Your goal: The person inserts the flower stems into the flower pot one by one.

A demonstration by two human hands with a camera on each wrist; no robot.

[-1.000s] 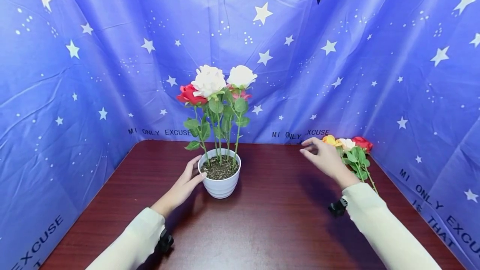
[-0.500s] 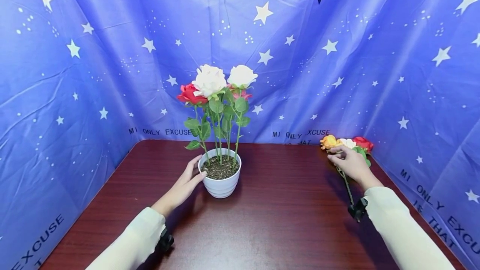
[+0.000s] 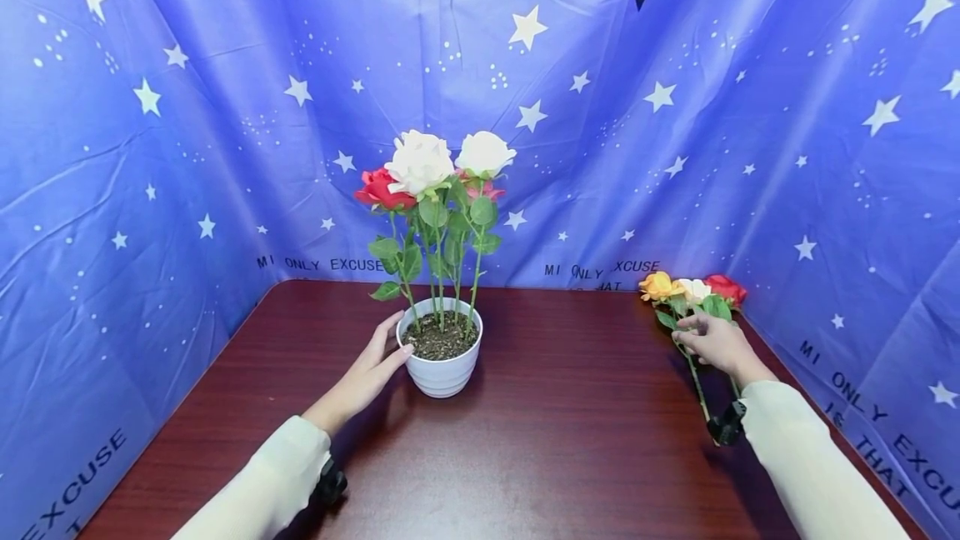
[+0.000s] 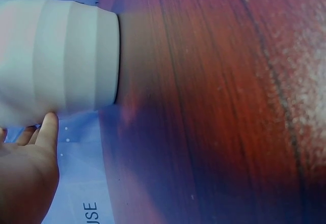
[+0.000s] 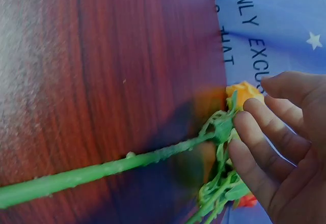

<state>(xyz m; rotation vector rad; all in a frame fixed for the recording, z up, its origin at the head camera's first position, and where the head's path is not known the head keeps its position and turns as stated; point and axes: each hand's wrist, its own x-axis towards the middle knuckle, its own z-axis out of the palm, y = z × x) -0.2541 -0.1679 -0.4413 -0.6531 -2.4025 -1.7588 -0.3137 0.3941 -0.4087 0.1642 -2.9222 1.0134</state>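
White plastic-looking walls with stepped rings form the pot, which stands upright on the reddish-brown table in the head view, left of centre and filled with dark, crumbly soil. Four stems rise from it, bearing a large white rose, a smaller white rose, an upright red rose and a pinkish bloom partly hidden behind leaves. The left hand rests against the pot's left side, thumb and fingers spread wide, the thumb tip at the rim. Near the table's far right corner lie an orange-yellow rose, a pale rose and another red rose, side by side. The right hand is over their stems, its fingertips by the yellow rose's stem. Behind, a blue cloth printed with stars meets the table edge. In the left wrist view, the pot appears sideways at the upper left, a straight digit touching its ringed wall. In the right wrist view, thumb and gently bent fingers stand apart in front of the yellow rose, whose green stem runs off toward the left edge; whether the fingertips touch the flower or stem, I cannot tell.
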